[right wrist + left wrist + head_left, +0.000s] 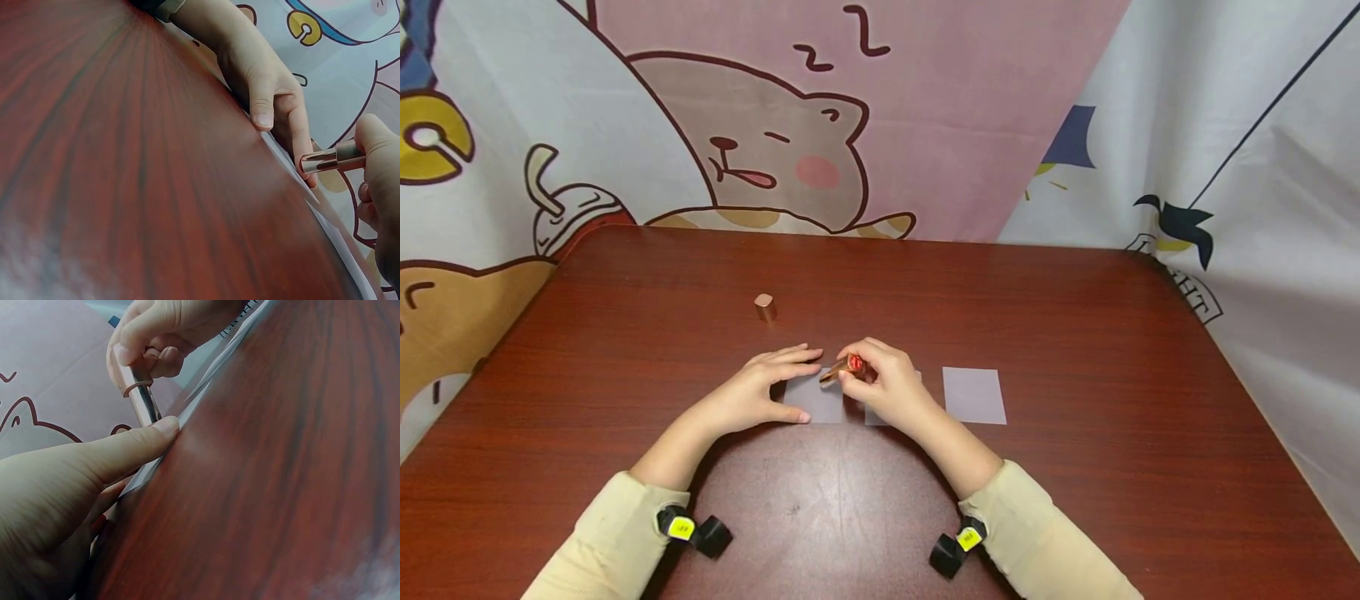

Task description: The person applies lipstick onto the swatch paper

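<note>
My right hand (891, 385) pinches a rose-gold lipstick tube (842, 368) between thumb and fingers, its red-marked base turned up and its narrower metal end pointing down at the left paper square (820, 407). In the right wrist view, that end of the lipstick tube (322, 161) is close to the left hand's fingers. My left hand (760, 392) rests at the left side of this sheet, thumb and fingers spread about it. Partly hidden under the right hand is a middle paper square (876, 418). Whether the lipstick touches the paper I cannot tell.
A rose-gold cap (765, 307) stands on the brown table (625, 333) beyond the left hand. To the right lies another pale paper square (973, 396). A printed curtain (940, 125) hangs behind the table's far edge.
</note>
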Available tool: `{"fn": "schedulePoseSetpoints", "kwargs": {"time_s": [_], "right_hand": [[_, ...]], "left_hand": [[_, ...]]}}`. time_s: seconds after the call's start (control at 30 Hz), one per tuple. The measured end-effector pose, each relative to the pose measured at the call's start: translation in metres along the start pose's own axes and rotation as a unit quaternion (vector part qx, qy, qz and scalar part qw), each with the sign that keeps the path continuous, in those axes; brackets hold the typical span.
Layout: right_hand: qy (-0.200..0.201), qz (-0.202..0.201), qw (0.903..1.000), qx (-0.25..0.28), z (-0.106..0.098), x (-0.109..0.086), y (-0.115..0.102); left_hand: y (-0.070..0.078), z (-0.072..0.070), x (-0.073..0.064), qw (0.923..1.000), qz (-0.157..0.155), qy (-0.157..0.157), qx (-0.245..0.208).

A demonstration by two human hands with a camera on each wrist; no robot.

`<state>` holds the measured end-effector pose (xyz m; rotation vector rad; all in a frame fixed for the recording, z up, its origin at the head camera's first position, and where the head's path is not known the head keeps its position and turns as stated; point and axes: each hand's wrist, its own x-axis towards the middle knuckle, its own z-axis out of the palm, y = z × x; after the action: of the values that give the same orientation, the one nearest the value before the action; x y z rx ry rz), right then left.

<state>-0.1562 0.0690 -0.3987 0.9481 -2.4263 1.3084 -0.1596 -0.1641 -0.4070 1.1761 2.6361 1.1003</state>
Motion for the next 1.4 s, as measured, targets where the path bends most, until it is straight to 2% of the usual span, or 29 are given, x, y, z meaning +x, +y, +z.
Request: {"fn": "schedulePoseSetpoints", "kwargs": {"time_s": [0.5, 0.93, 1.4], "right_hand": [[-0.014, -0.009, 0.9997, 0.015, 0.006, 0.003, 0.001], [-0.041, -0.009, 0.9991, -0.011, 0.003, 0.005, -0.005], [-0.059, 0.003, 0.9982, -0.014, 0.0, 0.002, -0.009]], "left_hand": [[0.001, -0.002, 0.0, 1.0, -0.006, -0.006, 0.004], [0.002, -0.001, 0.001, 0.9998, -0.016, -0.009, 0.006], [0.0, 0.0, 0.001, 0.9999, -0.002, -0.005, 0.01]]}}
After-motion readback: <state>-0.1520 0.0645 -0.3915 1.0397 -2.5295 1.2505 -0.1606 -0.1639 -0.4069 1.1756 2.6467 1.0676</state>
